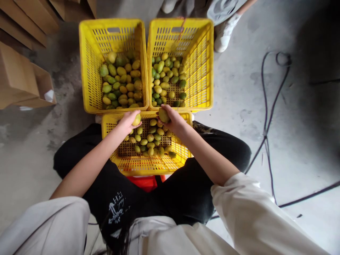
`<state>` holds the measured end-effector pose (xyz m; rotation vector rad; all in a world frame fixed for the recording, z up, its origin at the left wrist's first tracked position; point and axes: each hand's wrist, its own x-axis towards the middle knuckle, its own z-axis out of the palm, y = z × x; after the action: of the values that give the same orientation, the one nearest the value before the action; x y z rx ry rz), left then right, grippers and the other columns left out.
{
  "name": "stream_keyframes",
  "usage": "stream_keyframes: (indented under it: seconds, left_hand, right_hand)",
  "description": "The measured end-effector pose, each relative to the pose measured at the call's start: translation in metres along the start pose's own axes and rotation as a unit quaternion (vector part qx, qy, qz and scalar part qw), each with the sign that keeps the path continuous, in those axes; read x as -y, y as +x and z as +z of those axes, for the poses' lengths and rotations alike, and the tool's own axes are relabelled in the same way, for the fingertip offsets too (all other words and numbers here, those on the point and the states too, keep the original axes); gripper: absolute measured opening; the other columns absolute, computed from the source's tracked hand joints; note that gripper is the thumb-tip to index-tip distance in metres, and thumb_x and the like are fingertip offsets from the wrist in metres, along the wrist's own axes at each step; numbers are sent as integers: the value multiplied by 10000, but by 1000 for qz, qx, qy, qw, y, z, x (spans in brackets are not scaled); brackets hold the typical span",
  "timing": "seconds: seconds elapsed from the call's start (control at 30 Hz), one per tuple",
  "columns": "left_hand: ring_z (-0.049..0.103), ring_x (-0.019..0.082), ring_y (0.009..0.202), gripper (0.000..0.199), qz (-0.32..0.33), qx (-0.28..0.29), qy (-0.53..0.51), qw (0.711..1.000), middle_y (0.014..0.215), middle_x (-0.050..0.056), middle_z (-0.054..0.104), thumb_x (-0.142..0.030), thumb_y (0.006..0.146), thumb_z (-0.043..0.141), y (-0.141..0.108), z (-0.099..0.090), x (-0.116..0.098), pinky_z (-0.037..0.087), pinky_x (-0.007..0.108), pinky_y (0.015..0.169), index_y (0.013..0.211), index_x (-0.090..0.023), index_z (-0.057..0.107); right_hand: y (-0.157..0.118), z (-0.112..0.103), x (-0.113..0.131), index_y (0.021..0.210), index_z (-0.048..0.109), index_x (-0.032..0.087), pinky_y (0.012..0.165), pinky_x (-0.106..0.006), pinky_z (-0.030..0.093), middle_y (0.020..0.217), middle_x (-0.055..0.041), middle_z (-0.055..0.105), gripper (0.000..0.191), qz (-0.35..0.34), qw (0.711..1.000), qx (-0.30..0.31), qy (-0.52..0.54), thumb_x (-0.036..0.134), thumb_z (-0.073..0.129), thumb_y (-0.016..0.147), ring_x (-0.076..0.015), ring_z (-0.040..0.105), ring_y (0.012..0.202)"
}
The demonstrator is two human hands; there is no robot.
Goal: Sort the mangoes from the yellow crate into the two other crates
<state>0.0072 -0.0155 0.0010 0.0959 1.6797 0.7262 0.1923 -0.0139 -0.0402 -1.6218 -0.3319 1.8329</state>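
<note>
Three yellow plastic crates hold green and yellow oval fruits. My left hand [129, 121] grips a yellow-green fruit [136, 119] above the upper left part of the near crate [148, 171]. Closed around a darker green fruit [164, 115], my right hand [172, 118] is over the same crate's far edge, close to the far right crate [209, 63]. The far left crate [84, 67] stands beside it, with a fuller pile of fruits [122, 79]. Loose fruits [150, 144] lie on the near crate's floor between and below my hands.
Cardboard boxes [18, 74] stand at the left. Another person's shoe [225, 33] is just right of the far right crate. A black cable [265, 131] runs over the concrete floor at the right. Something red [143, 182] shows below the near crate.
</note>
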Motion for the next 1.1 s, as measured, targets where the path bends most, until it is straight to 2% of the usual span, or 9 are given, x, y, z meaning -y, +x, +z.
stream_keyframes:
  seconds: [0.17, 0.3, 0.4, 0.5, 0.6, 0.7, 0.8, 0.97, 1.1]
  left_hand:
    - [648, 167, 769, 326, -8, -8, -30, 999, 831, 14, 689, -263, 1198, 734, 7, -1, 3, 653, 286, 739, 877, -225, 690]
    - [682, 199, 760, 417, -37, -4, -28, 999, 789, 40, 697, -386, 1289, 535, 10, -2, 3, 576, 275, 698, 951, -235, 726]
    - [711, 213, 766, 407, -50, -3, -27, 998, 751, 35, 688, -421, 1293, 515, 13, -1, 3, 497, 244, 641, 992, -238, 717]
    - [746, 225, 825, 287, -45, -12, -54, 997, 809, 34, 723, -380, 1246, 625, 19, -3, 5, 519, 249, 646, 999, -255, 701]
    - [768, 208, 926, 184, 0, 0, -98, 995, 960, 24, 790, -274, 1121, 824, 27, -7, 9, 585, 249, 723, 981, -271, 704]
    - [773, 184, 982, 238, 30, 44, -121, 991, 1018, 15, 797, -166, 991, 922, 33, -11, 13, 602, 222, 777, 942, -270, 714]
    - [757, 189, 959, 277, 17, 53, -135, 989, 949, 10, 755, -133, 911, 939, 29, -10, 13, 618, 232, 807, 910, -264, 695]
    - [710, 175, 866, 205, -1, 39, -147, 988, 866, -2, 689, -101, 901, 810, 11, -4, 5, 627, 253, 827, 893, -246, 666]
    - [705, 178, 800, 191, -32, 53, -134, 989, 841, -2, 684, -176, 963, 842, 6, -4, -1, 639, 264, 772, 924, -247, 669]
  right_hand:
    - [-2, 2, 6, 1069, 716, 291, 638, -249, 594, 803, 9, 787, 236, 34, 999, -27, -4, 506, 777, 1143, -204, 770, 758]
    - [-8, 3, 8, 1029, 741, 276, 621, -249, 593, 771, -6, 753, 201, 37, 999, -23, 11, 425, 746, 1162, -206, 762, 741]
    - [-10, 4, 10, 1014, 736, 263, 625, -228, 597, 794, -11, 734, 218, 49, 998, 3, 27, 410, 761, 1172, -187, 757, 742]
    - [-9, 5, 10, 1057, 727, 260, 668, -228, 640, 857, -16, 757, 185, 64, 996, 14, 55, 374, 696, 1199, -168, 741, 750]
    - [-6, 5, 7, 1141, 713, 288, 713, -287, 693, 902, -10, 771, 125, 68, 996, 17, 59, 406, 754, 1145, -199, 755, 803]
    - [-5, 5, 5, 1183, 728, 301, 785, -332, 716, 935, -7, 763, 176, 64, 995, 26, 67, 401, 815, 1067, -231, 780, 899]
    - [-8, 6, 5, 1157, 747, 303, 856, -339, 723, 967, -6, 761, 181, 40, 994, 37, 93, 412, 838, 1046, -240, 794, 987]
    - [-9, 7, 8, 1086, 731, 276, 624, -262, 631, 856, -18, 717, 389, 36, 993, 60, 95, 647, 847, 1103, -222, 756, 841]
    - [-9, 6, 10, 1061, 691, 270, 481, -225, 500, 794, -18, 688, 506, 65, 993, 65, 77, 760, 795, 1131, -211, 708, 732]
